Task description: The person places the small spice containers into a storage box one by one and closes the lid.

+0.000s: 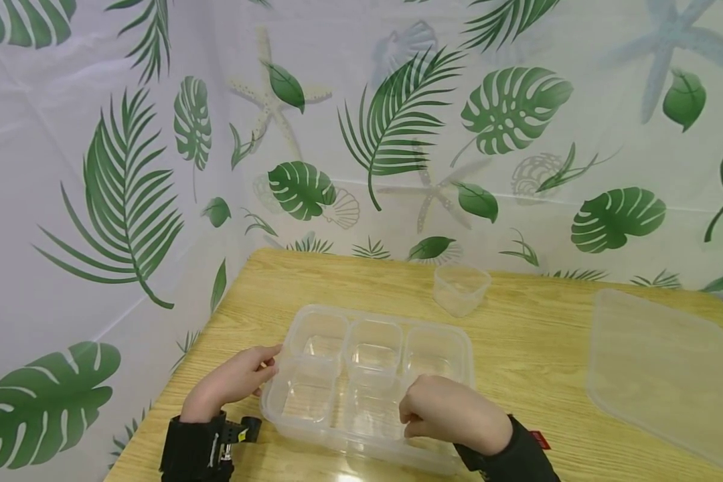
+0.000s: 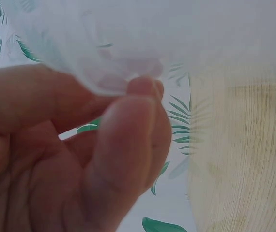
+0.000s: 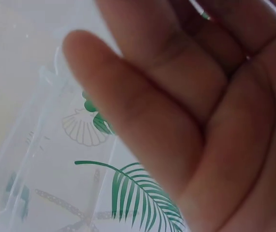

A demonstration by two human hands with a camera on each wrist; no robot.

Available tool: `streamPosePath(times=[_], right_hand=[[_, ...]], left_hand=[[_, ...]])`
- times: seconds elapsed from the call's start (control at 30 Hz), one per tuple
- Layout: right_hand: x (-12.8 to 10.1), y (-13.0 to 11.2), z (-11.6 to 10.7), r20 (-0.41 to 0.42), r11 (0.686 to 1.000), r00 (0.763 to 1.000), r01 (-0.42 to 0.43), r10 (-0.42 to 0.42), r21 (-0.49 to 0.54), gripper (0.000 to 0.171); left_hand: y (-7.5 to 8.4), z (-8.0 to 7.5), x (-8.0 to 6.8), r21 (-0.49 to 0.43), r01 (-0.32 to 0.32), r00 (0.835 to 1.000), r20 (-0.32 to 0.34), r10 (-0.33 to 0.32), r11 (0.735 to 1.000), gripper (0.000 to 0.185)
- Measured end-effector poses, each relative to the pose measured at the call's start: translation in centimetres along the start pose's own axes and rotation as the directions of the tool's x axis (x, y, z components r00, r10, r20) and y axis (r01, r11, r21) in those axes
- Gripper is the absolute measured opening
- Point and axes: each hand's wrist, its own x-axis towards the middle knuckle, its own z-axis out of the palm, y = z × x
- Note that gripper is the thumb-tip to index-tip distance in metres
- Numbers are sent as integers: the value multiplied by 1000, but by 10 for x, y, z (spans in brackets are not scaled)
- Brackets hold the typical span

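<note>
Head view shows our left hand (image 1: 235,381) pinching the clear tray's (image 1: 458,348) left rim, our right hand (image 1: 452,412) curled inside its near right compartment, probably lifting a cup.

Person, 2 bare hands: left hand (image 1: 235,383), right hand (image 1: 448,414). Black sleeves or cuffs at both wrists. Left wrist strap (image 1: 201,447) carries a small black camera mount with metal fittings. Right cuff bears a small red tag (image 1: 539,439).

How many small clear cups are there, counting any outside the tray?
6 visible: five sit inside the tray, three in the back row, two in front, and one loose cup stands behind it. The right hand may hide another.
</note>
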Motion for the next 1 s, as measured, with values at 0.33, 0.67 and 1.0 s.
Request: streamPosePath(times=[0.33, 0.67, 1.0], right_hand=[[4, -1, 4, -29, 998, 999, 34, -36, -58, 31], [8, -1, 6, -59, 996, 998, 21, -26, -81, 27], [10, -1, 5, -29, 988, 999, 39, -43, -153, 10]], left_hand=[[0, -1, -1, -6, -2, 1000, 5, 2, 1000, 43], [0, 0, 0, 6, -6, 1000, 6, 6, 1000, 43], [0, 0, 0, 4, -7, 1000, 8, 7, 1000, 42]])
